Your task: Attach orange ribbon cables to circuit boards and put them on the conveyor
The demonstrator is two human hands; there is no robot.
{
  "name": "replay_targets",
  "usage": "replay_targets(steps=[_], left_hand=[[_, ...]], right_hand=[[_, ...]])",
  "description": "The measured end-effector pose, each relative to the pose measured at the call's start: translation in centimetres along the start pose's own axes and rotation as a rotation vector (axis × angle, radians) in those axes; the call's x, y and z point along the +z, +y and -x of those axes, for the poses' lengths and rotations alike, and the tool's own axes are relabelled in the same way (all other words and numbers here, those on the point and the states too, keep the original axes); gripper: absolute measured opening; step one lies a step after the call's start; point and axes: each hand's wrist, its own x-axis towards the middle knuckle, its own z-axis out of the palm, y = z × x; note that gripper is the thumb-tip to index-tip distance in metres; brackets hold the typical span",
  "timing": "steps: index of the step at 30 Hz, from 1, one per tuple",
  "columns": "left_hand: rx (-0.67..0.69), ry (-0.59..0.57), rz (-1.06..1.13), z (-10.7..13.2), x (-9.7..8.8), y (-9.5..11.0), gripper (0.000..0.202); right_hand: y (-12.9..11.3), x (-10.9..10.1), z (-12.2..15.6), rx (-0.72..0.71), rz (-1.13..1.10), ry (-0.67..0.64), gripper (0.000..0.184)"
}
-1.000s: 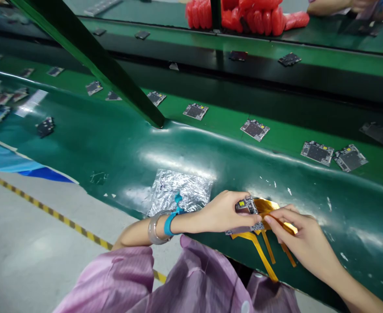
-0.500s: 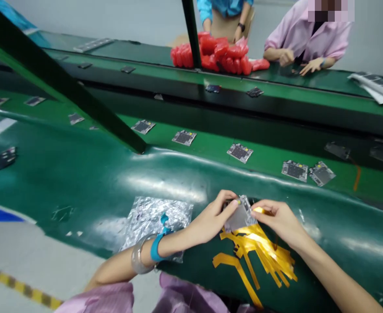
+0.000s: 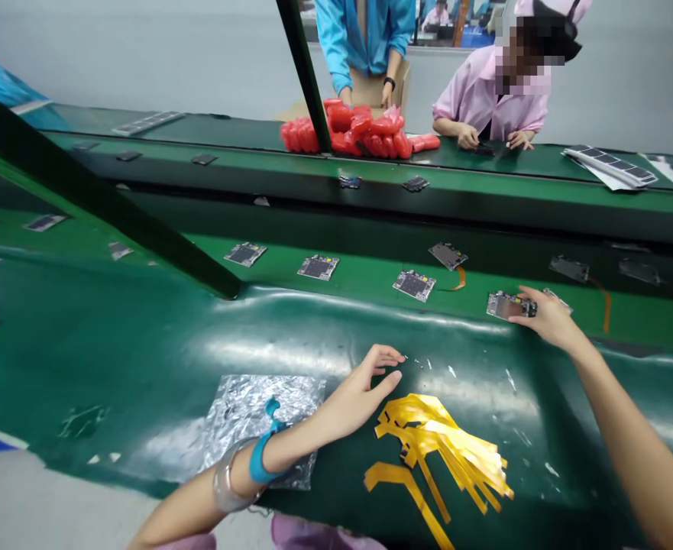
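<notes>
My right hand (image 3: 548, 317) reaches over the green belt, with thumb and fingertips on the right edge of a circuit board (image 3: 499, 305). A second board (image 3: 562, 300) is mostly hidden behind that hand. My left hand (image 3: 373, 386) hovers above the green mat with fingers apart, holding nothing. Just below and to its right lies a fanned pile of yellow-orange flat ribbon cables (image 3: 448, 435). One bent ribbon cable (image 3: 396, 475) lies apart at the pile's left. Left of the pile, partly under my left forearm, is a crinkled silvery bag (image 3: 244, 405).
Several circuit boards (image 3: 415, 285) lie along the belt (image 3: 364, 267); one board (image 3: 448, 255) has an orange ribbon attached. A green post (image 3: 158, 214) slants across the left. Across the line, two people stand near red wrapped bundles (image 3: 364, 130) and white-framed sheets (image 3: 611, 166).
My right hand has moved from the ribbon pile up to the belt. The board between my hands is gone from there, and a board with an orange ribbon now lies on the belt. My left hand has opened.
</notes>
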Motion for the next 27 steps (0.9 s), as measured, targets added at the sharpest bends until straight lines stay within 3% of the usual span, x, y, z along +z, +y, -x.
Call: replay_targets(steps=[4, 8, 11, 13, 15, 17, 18, 22, 24, 27], left_hand=[[0.006, -0.052, -0.066, -0.1, 0.4, 0.9, 0.029], [0.025, -0.013, -0.160, 0.3, 0.9, 2.6, 0.039], [0.057, -0.001, -0.189, 0.5, 1.1, 3.7, 0.062], [0.014, -0.130, -0.127, 0.7, 1.3, 3.8, 0.073], [-0.050, -0.316, -0.034, 1.1, 1.5, 3.3, 0.069], [-0.092, -0.422, 0.005, 1.6, 1.7, 2.3, 0.056], [-0.097, -0.421, -0.002, 1.9, 1.8, 1.8, 0.049], [-0.091, -0.227, -0.063, 3.0, 2.2, 1.0, 0.035], [-0.090, -0.159, -0.086, 3.6, 2.4, 1.5, 0.033], [-0.105, -0.156, -0.102, 4.0, 2.8, 2.7, 0.031]], right_hand=[[-1.6, -1.3, 0.5, -0.070, -0.148, 0.101, 0.034], [-8.1, -4.0, 4.0, -0.287, -0.293, 0.136, 0.030], [-14.3, -5.1, 8.0, -0.560, -0.346, -0.037, 0.017], [-17.7, -5.2, 10.5, -0.757, -0.351, -0.207, 0.014], [-19.9, -4.9, 12.6, -0.922, -0.375, -0.336, 0.019], [-21.0, -4.3, 14.3, -0.894, -0.442, -0.329, 0.027], [-21.1, -4.0, 15.0, -0.818, -0.492, -0.272, 0.029], [-21.0, -2.4, 17.1, -0.397, -0.699, -0.004, 0.017], [-20.8, -1.9, 17.9, -0.256, -0.749, 0.006, 0.004], [-20.5, -1.8, 18.6, -0.153, -0.774, -0.030, 0.006]])
